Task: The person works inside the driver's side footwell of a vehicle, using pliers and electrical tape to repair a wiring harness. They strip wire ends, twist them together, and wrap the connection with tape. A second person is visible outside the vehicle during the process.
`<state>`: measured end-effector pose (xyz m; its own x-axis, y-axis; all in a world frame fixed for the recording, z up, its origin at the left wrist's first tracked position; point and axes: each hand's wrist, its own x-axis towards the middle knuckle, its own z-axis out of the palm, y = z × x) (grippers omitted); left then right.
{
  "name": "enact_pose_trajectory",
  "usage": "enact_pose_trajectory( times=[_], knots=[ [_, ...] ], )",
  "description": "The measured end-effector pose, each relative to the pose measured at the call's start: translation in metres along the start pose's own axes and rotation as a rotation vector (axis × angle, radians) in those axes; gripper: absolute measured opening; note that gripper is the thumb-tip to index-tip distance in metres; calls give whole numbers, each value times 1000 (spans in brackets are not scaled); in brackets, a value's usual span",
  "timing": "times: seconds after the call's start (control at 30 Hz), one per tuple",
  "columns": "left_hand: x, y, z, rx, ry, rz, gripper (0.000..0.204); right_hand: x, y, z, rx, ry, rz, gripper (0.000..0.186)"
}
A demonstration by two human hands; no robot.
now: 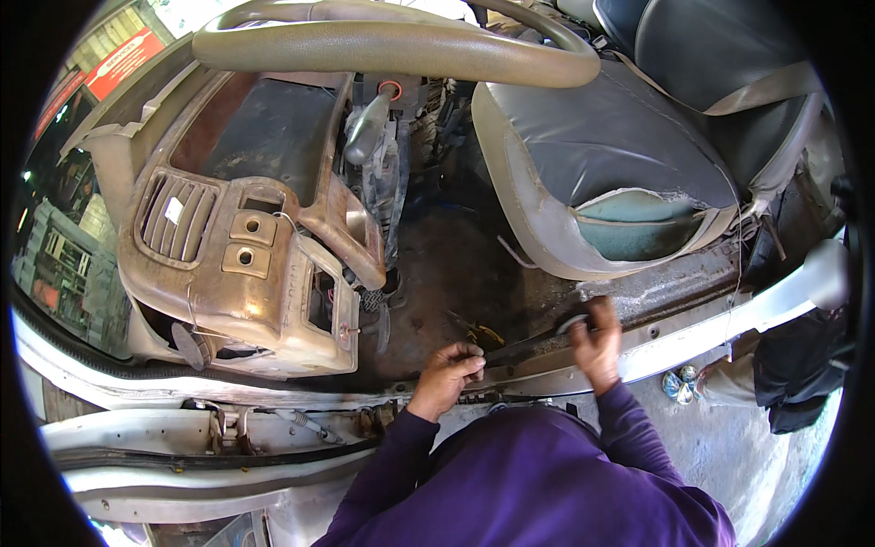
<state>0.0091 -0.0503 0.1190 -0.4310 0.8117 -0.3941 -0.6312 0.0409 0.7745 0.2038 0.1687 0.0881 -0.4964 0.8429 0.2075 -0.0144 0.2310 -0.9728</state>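
My left hand (447, 377) is closed, its thumb and fingers pinching one end of a dark strip (529, 345). The strip runs across the door sill to my right hand (598, 345). That hand is slightly blurred, with fingers curled around a round, pale-edged piece (571, 324) that looks like a roll of dark tape; my fingers cover most of it. On the cabin floor just beyond the strip lies a yellow-handled tool (488, 335), partly lost in shadow.
A steering wheel (392, 52) spans the top. At left is a worn brown dashboard (219, 292); at right, a torn grey seat (611, 146). The open door (200, 474) lies at lower left. Another person's dark-trousered leg (797, 374) is outside at right.
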Motion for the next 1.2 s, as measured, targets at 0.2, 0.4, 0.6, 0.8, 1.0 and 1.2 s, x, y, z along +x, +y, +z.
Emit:
enact_pose_trajectory(
  times=[0.2, 0.4, 0.6, 0.8, 1.0, 1.2],
  knots=[
    [-24, 23, -36, 12, 67, 47, 17, 32, 29, -136, -104, 355, -10, 33],
    [-7, 38, -48, 154, 179, 155, 18, 64, 1, -201, 114, 600, 143, 26],
    [10, 32, -36, 99, 43, 204, 18, 52, -29, -151, 128, 438, 214, 33],
    [8, 34, -28, 29, 35, 150, 24, 51, -51, -140, 119, 427, 187, 34],
    [17, 30, -19, 192, 128, 204, 23, 46, -56, -120, 155, 351, 171, 32],
    [15, 29, -19, 105, 84, 237, 22, 48, -61, -106, 200, 350, 186, 41]
  ],
)
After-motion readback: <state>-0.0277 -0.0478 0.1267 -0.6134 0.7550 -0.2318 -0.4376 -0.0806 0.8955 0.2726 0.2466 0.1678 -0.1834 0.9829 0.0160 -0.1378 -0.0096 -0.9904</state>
